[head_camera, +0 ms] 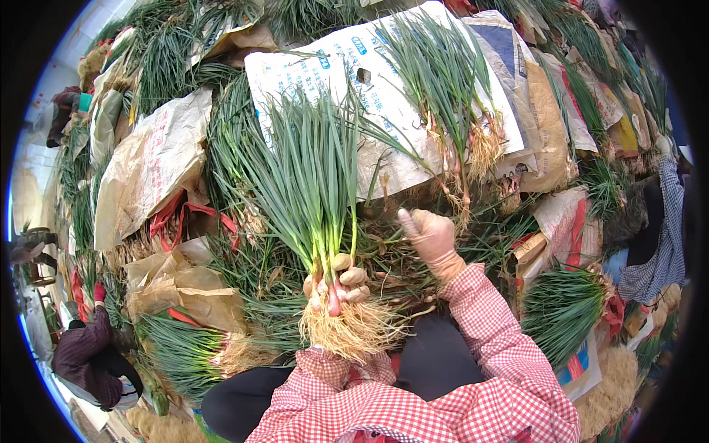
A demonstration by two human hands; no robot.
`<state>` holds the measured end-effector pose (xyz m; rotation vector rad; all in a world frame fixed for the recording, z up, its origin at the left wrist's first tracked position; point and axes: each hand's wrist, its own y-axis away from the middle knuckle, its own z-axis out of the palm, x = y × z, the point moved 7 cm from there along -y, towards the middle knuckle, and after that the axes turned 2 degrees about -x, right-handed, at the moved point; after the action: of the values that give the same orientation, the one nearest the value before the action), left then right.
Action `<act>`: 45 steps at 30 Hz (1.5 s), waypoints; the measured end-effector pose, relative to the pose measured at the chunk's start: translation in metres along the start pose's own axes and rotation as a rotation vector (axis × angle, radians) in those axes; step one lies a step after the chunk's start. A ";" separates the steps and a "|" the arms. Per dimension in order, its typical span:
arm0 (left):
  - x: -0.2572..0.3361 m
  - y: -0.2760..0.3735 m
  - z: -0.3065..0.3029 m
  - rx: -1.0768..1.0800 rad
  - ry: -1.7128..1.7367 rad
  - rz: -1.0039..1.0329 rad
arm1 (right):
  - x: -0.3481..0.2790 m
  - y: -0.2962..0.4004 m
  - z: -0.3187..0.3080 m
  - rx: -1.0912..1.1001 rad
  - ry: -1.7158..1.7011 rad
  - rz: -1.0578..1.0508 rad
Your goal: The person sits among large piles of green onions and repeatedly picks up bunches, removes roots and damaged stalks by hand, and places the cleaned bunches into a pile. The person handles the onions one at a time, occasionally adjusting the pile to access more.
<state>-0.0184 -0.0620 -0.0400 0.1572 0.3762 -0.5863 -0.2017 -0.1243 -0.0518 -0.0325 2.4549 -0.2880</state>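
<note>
My left hand (353, 278), in a pale glove, is closed around a bunch of green-leaved allium plants (316, 205) that look like young garlic or scallions. Its fingers wrap the stems just above the pinkish bulbs (334, 302), and the tangled roots (354, 329) hang toward my lap. To the right, my gloved right hand (433, 235) is raised over loose leaves and stalks (399, 271). One digit sticks out and the other fingers are curled; whether anything lies inside them is hidden. Beyond it, more rooted plants (454, 99) lie on a white printed sack (310, 77).
Bundles of the same plants lie at left (183, 354) and right (565, 310). A beige sack (155, 166) and brown paper (183, 288) cover other piles. A crouching person (91, 354) is at far left; another person's checked garment (659, 232) shows at far right.
</note>
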 end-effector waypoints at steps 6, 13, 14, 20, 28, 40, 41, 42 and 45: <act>-0.012 0.003 -0.012 0.052 -0.063 0.052 | 0.025 0.001 0.033 -0.432 -1.364 0.918; 0.022 0.010 -0.053 0.687 -0.729 0.018 | -0.043 0.003 0.057 -0.466 -0.707 0.615; 0.022 0.013 -0.055 0.721 -0.740 0.025 | -0.031 0.011 0.073 -0.359 -0.676 0.532; -0.016 -0.010 -0.008 0.263 -0.542 0.001 | 0.022 -0.012 0.022 -0.076 -0.148 0.309; 0.005 -0.024 0.018 0.128 -0.250 0.022 | 0.024 -0.003 0.063 -0.644 0.226 0.114; -0.010 -0.032 0.002 0.111 -0.242 0.028 | 0.122 -0.157 -0.047 -0.111 -0.023 0.538; -0.017 -0.029 0.012 0.037 -0.039 -0.061 | 0.111 -0.152 -0.043 -0.049 -0.275 0.534; -0.008 -0.020 0.013 0.156 -0.133 -0.001 | 0.107 -0.139 -0.050 0.079 -0.456 0.585; 0.003 -0.007 0.033 0.205 -0.221 0.122 | 0.090 -0.090 -0.086 0.397 -0.705 0.376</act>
<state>-0.0104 -0.0770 -0.0110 0.3074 0.0910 -0.5149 -0.3303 -0.2037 -0.0222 0.4221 1.6319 -0.4912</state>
